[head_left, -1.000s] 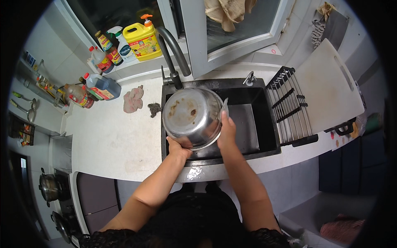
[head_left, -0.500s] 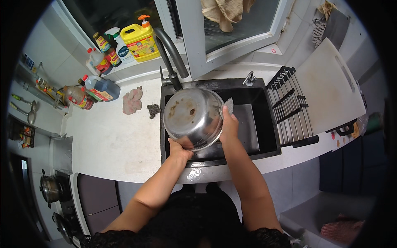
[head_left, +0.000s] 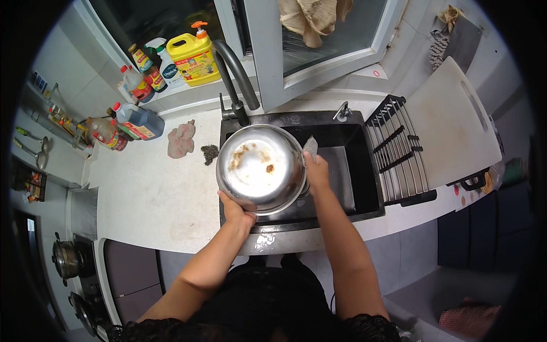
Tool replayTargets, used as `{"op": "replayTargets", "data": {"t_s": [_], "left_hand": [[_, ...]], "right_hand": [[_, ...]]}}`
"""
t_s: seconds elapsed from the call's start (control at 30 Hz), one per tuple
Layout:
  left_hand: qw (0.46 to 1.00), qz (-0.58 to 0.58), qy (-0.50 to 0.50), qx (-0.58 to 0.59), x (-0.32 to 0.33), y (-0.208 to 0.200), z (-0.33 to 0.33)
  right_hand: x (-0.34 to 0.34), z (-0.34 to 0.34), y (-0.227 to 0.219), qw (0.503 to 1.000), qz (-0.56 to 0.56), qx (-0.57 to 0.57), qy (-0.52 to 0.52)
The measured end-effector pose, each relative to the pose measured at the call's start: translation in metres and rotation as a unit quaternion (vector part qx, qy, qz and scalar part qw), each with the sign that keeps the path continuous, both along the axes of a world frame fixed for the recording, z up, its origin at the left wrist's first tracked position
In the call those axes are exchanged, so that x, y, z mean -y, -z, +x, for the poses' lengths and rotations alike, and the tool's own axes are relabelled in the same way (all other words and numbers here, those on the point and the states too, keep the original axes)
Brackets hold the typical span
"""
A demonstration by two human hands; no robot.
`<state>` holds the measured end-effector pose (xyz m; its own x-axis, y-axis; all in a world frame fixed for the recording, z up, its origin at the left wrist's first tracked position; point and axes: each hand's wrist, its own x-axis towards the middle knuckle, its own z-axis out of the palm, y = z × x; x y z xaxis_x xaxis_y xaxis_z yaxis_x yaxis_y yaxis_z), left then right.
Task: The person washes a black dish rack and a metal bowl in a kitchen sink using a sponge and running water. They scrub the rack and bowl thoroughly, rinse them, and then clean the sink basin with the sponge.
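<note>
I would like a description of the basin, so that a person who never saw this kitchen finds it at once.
Look at the black sink by the tall faucet. Over its left part, between the left hand and right hand, is the basin, base toward the camera. Unlike the sink, it is round and shiny silver, brown-stained on that base.

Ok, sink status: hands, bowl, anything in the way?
Left hand gripping bowl; right hand holding grey cloth by its rim. Bowl over sink, stained bottom up. Tap close beyond.

The steel basin (head_left: pixel 261 170) has tipped, its base (head_left: pixel 250 161) facing the camera more squarely and gleaming brighter.
</note>
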<state>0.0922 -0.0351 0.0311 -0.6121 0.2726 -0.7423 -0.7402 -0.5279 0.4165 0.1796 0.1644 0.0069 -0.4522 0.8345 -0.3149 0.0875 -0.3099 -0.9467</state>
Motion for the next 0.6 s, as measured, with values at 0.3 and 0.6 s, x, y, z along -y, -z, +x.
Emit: {"op": "replayTargets", "data": {"t_s": [0.3,0.6], "left_hand": [[1.0,-0.009,-0.016,-0.003,-0.002,-0.002,-0.023],[0.988,0.033,0.117,-0.097,0.025,-0.024,0.008]], "right_hand": [[0.127,0.0,0.072,0.995,0.031,0.023,0.096],[0.009,0.018,-0.01,0.966,-0.183,-0.184,0.007]]}}
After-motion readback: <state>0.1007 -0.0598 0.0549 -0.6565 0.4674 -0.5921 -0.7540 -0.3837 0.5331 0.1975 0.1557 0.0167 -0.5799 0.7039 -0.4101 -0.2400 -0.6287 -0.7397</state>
